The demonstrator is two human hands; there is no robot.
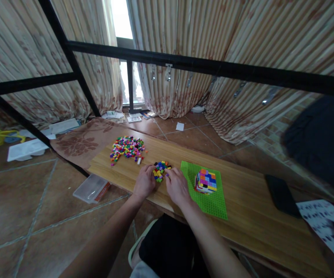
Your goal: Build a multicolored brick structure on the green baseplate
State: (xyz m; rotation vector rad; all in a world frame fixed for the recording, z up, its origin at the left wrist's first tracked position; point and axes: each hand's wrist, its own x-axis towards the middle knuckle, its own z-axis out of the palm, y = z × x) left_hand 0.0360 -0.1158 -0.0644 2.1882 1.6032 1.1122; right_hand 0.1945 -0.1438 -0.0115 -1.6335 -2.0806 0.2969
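A small pile of toy building bricks (159,170) in blue, yellow, green, purple and black lies on the wooden table between my hands. My left hand (144,180) is at the pile's left edge, fingers curled together against the bricks; whatever is at its fingertips is hidden. From the right, my right hand (177,185) reaches the pile with bent fingers, and a purple brick (167,175) shows at their tips. Beside that hand, a green baseplate (188,173) carries a multicoloured brick cube (206,181) with a patchwork top and partly white sides.
A larger heap of mixed bricks (128,146) covers the table's left part. On the wooden table (248,212), a dark phone-like slab (282,195) lies right, near a printed sheet (324,222). A clear plastic box (91,188) sits on the floor. Black metal bars (184,60) cross ahead.
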